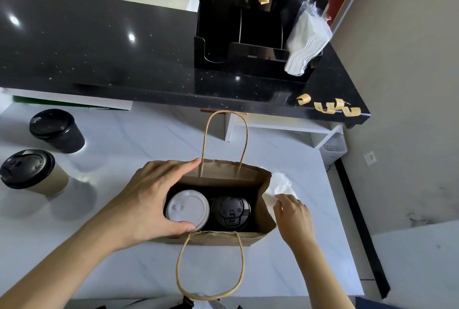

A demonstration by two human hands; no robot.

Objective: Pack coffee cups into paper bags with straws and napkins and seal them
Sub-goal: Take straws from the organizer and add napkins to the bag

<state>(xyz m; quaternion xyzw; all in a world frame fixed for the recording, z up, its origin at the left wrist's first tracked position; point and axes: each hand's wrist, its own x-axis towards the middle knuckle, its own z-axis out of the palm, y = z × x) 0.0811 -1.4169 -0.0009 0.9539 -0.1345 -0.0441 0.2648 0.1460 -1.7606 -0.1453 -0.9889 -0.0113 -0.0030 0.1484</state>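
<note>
Head view: my left grip (149, 199) grasps the paper bag (223, 236) rim, two cups between my grips; my right grip (293, 216) pinches a napkin (279, 183).

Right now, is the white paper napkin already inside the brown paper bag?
No, the right hand pinches the white paper napkin outside the brown paper bag.
</note>
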